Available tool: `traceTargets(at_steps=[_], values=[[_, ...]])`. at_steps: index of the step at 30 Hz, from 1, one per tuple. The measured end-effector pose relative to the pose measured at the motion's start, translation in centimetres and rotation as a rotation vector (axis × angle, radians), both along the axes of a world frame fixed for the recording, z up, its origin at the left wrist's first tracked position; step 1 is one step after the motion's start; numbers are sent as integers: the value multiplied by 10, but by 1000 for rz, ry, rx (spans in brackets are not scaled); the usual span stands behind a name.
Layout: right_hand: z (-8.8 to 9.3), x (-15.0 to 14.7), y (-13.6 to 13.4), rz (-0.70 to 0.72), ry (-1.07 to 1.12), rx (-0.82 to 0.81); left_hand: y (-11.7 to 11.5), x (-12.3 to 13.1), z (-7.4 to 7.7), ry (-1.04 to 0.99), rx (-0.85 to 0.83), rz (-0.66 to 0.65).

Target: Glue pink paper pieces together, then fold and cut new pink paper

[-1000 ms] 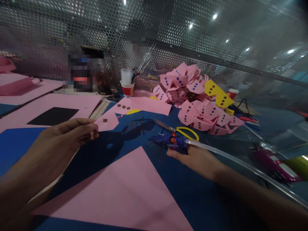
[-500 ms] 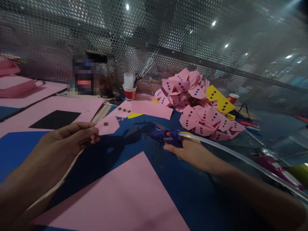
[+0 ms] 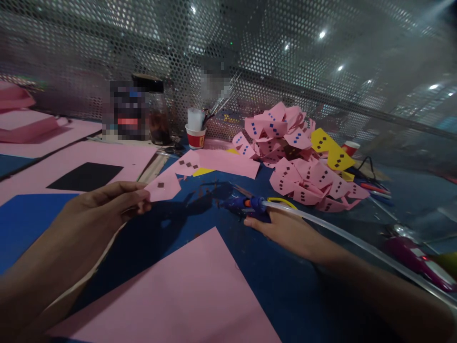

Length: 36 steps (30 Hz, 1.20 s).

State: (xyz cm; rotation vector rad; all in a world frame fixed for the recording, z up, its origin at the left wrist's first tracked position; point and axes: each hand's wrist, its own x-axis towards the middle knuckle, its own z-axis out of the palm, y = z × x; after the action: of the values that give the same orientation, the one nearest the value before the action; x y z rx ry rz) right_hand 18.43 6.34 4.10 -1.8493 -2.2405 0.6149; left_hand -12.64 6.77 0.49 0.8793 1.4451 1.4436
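Between the thumb and fingers of my left hand (image 3: 110, 202) is the near end of a pink paper strip (image 3: 167, 181) with small dark squares on it. My right hand (image 3: 282, 228) is wrapped round a blue glue gun (image 3: 244, 205), its nozzle pointing left over the blue table top (image 3: 200, 209). A long clear glue stick (image 3: 332, 228) runs out of the gun's back toward the lower right. Small brown bits lie on the table near the nozzle. A large pink sheet (image 3: 193, 290) lies in front of me.
A heap of folded pink pieces (image 3: 282, 131) with squares stands at the back, beside a yellow piece (image 3: 332, 150). Red-white paper cups (image 3: 196, 139), a jar (image 3: 158, 119), a black square (image 3: 85, 176) and a magenta device (image 3: 417, 262) lie around. A perforated metal panel (image 3: 214, 38) closes the back.
My right hand has drawn the glue gun slightly left and down. The rest of the scene has shifted a little to the right in view. My left hand still pinches the strip.
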Motion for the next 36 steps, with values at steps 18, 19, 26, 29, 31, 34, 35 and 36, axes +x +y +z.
traceTargets(at_steps=[18,19,26,29,31,34,35,36], values=[[-11,13,-4,0,65,-40,-1,-6,-7,31,3,-77],[-10,11,-5,8,66,-34,-1,-5,-7,33,4,-77],[-3,3,-5,-2,16,4,-1,-3,-3,36,-21,-58],[-5,5,-4,17,45,-20,-2,-1,0,27,-27,-46],[-9,8,-2,5,59,-50,-3,0,2,18,-32,-40],[-13,13,1,-24,66,-58,-3,2,4,4,-39,-23],[-14,14,2,-30,66,-52,-3,2,4,3,-39,-23],[-15,15,2,-33,68,-48,-3,2,4,6,-42,-25]])
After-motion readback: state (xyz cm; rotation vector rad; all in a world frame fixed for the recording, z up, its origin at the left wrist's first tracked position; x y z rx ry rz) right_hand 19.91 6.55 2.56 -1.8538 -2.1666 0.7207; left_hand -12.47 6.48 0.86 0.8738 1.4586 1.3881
